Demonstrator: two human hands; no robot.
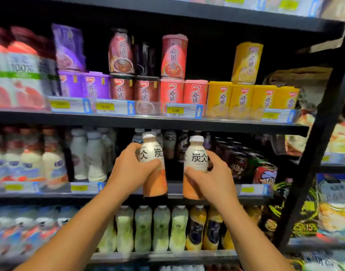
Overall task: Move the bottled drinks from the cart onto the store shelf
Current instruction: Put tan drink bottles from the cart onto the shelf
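I hold two matching bottled drinks upright in front of the middle shelf (173,189). Each has a white cap, a cream label with large black characters and an orange lower half. My left hand (133,167) grips the left bottle (155,167) around its label. My right hand (214,176) grips the right bottle (195,163) the same way. Both bottle bases hang level with the shelf's front rail, before a dark gap between the stocked rows. More bottles of this kind stand deep in that gap (169,143). The cart is out of view.
White bottles (89,155) stand left of the gap, dark cans (246,161) to its right. The shelf above carries stacked purple, red and yellow cups (173,92). Green and yellow bottles (162,229) fill the shelf below. A black upright post (320,133) borders the bay on the right.
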